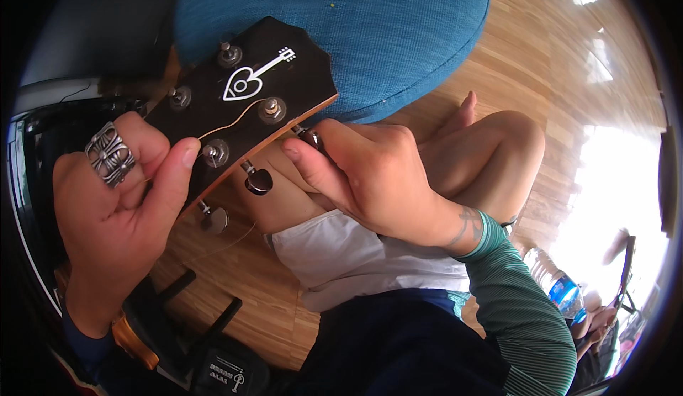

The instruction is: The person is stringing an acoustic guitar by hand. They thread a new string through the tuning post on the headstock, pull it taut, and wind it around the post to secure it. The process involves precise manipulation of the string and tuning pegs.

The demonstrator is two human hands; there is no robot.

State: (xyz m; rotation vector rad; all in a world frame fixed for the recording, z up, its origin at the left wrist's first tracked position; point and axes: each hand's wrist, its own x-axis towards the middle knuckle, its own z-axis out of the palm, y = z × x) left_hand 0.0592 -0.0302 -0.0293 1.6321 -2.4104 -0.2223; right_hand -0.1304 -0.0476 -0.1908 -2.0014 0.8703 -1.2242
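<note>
The dark headstock of a guitar slants across the upper middle, a white heart-and-guitar emblem on its face. Metal tuning posts stand up from it, and black tuning knobs stick out along its near right edge. A thin golden guitar string runs from one post to my left hand. That hand, wearing a wide silver ring, pinches the string between thumb and fingers. My right hand is closed around the tuning peg beside that same post; its fingers partly cover the knob.
Under the headstock's far end is a round blue cushioned seat. My bent legs rest on the wooden floor. A plastic bottle lies at right, near part of another person. Black stand legs and a black padded piece are lower left.
</note>
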